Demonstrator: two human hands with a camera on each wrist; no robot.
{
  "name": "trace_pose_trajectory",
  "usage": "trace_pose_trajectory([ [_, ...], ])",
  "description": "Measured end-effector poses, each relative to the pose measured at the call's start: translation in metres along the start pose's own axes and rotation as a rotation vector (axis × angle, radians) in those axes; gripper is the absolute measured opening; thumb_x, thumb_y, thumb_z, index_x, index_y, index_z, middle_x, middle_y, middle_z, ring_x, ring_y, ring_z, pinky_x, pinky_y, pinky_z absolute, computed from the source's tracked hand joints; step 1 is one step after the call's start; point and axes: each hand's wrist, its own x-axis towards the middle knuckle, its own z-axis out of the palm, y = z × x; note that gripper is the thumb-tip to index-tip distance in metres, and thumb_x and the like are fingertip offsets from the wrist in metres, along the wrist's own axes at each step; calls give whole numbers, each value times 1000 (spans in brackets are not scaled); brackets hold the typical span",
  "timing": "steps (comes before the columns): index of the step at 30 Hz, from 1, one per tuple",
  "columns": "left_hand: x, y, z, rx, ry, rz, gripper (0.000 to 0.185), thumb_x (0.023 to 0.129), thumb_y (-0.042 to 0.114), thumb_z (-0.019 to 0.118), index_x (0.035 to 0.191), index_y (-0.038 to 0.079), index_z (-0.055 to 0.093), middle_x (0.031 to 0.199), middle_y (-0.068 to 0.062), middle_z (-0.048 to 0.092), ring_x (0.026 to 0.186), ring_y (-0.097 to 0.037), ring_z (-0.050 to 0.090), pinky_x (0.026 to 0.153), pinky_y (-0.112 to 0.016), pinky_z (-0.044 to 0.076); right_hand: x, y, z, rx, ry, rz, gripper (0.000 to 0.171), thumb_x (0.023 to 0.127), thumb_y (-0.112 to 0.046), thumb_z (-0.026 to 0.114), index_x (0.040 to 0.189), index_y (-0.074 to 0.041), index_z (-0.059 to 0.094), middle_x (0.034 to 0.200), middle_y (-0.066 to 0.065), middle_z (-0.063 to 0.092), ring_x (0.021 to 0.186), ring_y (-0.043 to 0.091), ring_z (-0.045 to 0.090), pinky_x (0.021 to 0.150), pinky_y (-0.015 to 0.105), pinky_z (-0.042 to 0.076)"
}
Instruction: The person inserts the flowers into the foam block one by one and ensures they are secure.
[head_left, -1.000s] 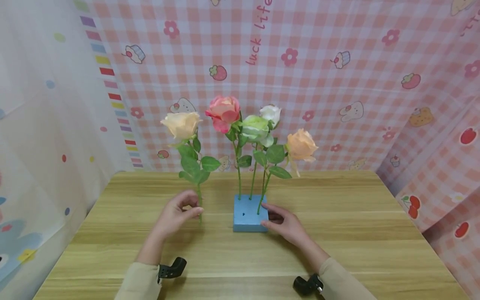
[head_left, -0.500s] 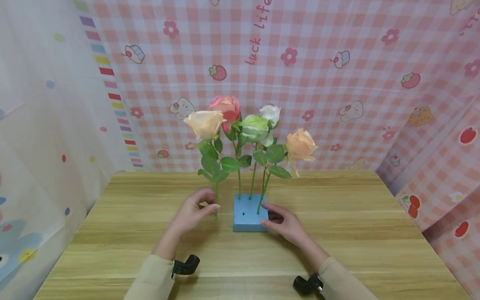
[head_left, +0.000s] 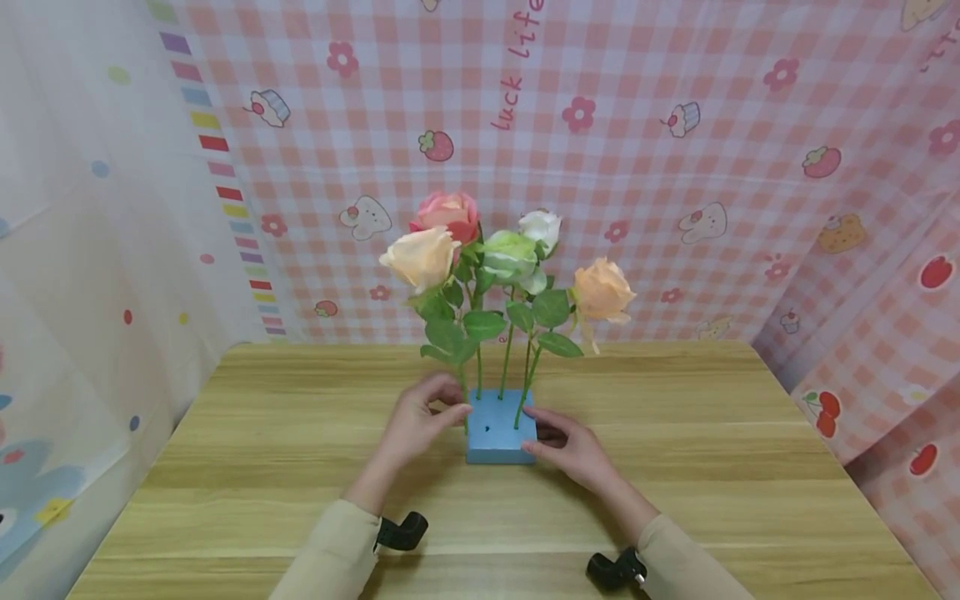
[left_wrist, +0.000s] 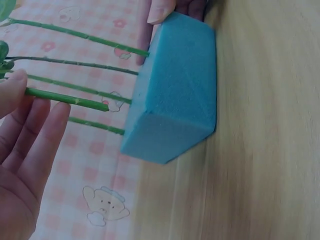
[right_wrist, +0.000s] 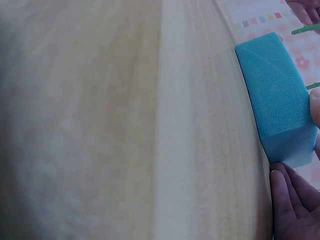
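Note:
My left hand (head_left: pixel 423 421) pinches the green stem of a cream rose (head_left: pixel 420 258) between thumb and fingers. In the left wrist view the cut end of this stem (left_wrist: pixel 70 99) points at the top of a blue foam block (left_wrist: pixel 182 75), a short gap away. My right hand (head_left: pixel 572 450) grips the block's right side, thumb toward the front. Standing in the block are a pink rose (head_left: pixel 444 210), a green-white rose (head_left: pixel 510 257), a white rose (head_left: pixel 542 229) and a peach rose (head_left: pixel 602 290). A small dark hole shows in the block's top, front left.
The block stands on a wooden table (head_left: pixel 675 433). Behind it hangs a pink checked cloth (head_left: pixel 637 167), with a white patterned cloth (head_left: pixel 112 250) at the left. A black wrist camera (head_left: pixel 402 531) sits on the left wrist, another black wrist camera (head_left: pixel 615 571) on the right.
My left hand has carried the cream rose rightward to the block's left edge, and its bloom now overlaps the pink rose. My right hand and the block have stayed put.

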Motion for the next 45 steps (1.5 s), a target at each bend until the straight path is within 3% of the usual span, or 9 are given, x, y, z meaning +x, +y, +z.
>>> trace_pose_trajectory([
  [10, 7, 0, 15, 71, 16, 59, 15, 78, -3, 71, 88, -3, 60, 80, -16, 62, 73, -27, 62, 60, -29, 54, 1, -1, 0, 17, 6, 21, 53, 81, -30, 72, 129, -17, 55, 116, 8, 60, 101, 20, 59, 83, 33, 49],
  [17, 18, -39, 29, 104, 24, 79, 18, 77, 1, 73, 90, -2, 62, 82, -11, 63, 77, -24, 62, 60, -33, 54, -2, -18, -2, 40, -10, 7, 52, 83, -18, 70, 130, -7, 52, 117, 17, 58, 102, 30, 58, 84, 42, 49],
  [21, 20, -45, 31, 93, 17, 78, 17, 79, 8, 73, 91, 6, 63, 80, -3, 64, 77, -18, 61, 59, -30, 54, -6, -34, -6, 47, -28, 2, 51, 84, -14, 69, 130, -2, 51, 118, 20, 57, 102, 33, 58, 84, 42, 48],
  [26, 20, -44, 32, 113, 28, 80, 15, 79, 11, 73, 90, 9, 63, 78, 3, 63, 76, -12, 60, 59, -27, 53, -7, -38, -6, 36, -31, 6, 51, 84, -14, 69, 130, -2, 51, 118, 21, 57, 102, 33, 58, 84, 41, 49],
  [32, 22, -43, 33, 144, 38, 85, 18, 79, 9, 73, 92, 4, 63, 79, 4, 63, 76, -10, 60, 60, -25, 53, -7, -39, -6, 44, -24, 15, 51, 83, -14, 70, 130, -3, 52, 117, 20, 58, 102, 32, 58, 84, 41, 49],
  [39, 22, -46, 34, 157, 29, 110, 16, 80, 9, 73, 91, 7, 62, 78, 3, 64, 76, -11, 61, 60, -25, 53, -7, -39, -7, 43, -31, 10, 51, 84, -13, 69, 130, -1, 51, 117, 21, 57, 102, 33, 58, 84, 41, 49],
  [45, 22, -48, 35, 166, 14, 114, 15, 80, 9, 72, 90, 4, 62, 78, 3, 63, 75, -11, 60, 60, -25, 53, -4, -25, -4, 37, -10, 2, 51, 83, -16, 70, 130, -3, 52, 115, 19, 59, 101, 32, 59, 82, 40, 50],
])
